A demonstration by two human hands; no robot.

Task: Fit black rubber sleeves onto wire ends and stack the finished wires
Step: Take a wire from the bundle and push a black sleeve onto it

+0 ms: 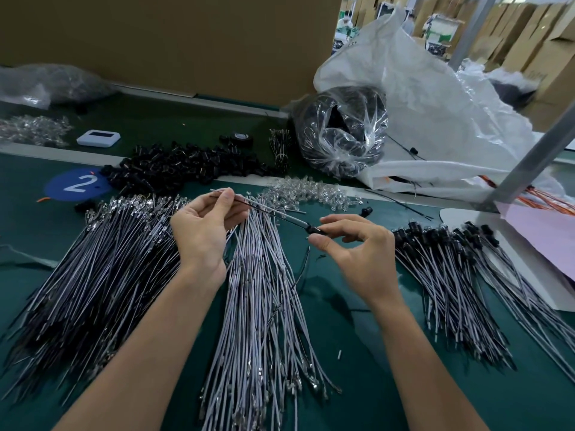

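Head view is showing a thin grey-and-black wire [273,214] stretching between both hands above the green surface [342,321]. The left hand [205,225] is pinching the wire's far end between thumb and fingers. The right hand [357,244] is gripping a small black rubber sleeve [314,229] sitting on the wire's near end. A loose fan of bare grey wires [264,306] is lying below them, and sleeved wires [451,275] are lying stacked right of the right hand.
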